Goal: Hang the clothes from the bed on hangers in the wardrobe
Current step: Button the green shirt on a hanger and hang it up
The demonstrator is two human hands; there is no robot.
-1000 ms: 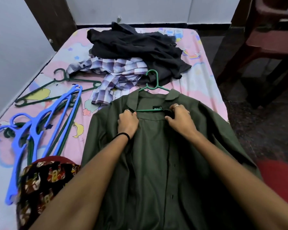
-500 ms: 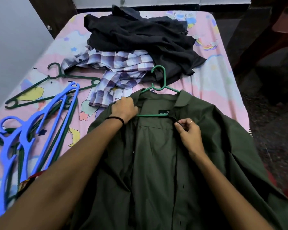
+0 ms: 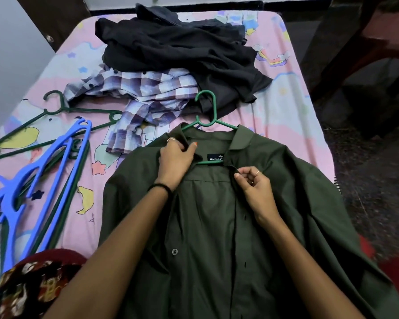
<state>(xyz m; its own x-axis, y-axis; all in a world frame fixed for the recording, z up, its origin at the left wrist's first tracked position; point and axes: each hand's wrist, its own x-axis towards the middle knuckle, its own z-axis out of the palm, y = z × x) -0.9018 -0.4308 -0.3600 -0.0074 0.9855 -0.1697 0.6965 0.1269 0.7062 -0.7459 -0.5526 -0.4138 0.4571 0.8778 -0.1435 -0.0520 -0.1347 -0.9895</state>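
Left hand point(image 3: 174, 158) shifted onto collar – shirt point(image 3: 217, 226) label "NO FUSS"

Two bare forearms, with no sleeves showing, reach into view from the bottom edge of the head camera's wide-angle frame. The left hand point(image 3: 174, 161) wears a thin black band around the wrist, a ring on one finger and orange-red polish on the thumbnail. The right hand point(image 3: 257, 192) carries a slim, pale metallic ring on one finger; its nails are too small to make out. At the lower left, the person's garment point(image 3: 30, 288) is dark red cloth printed with small cream and yellow figures
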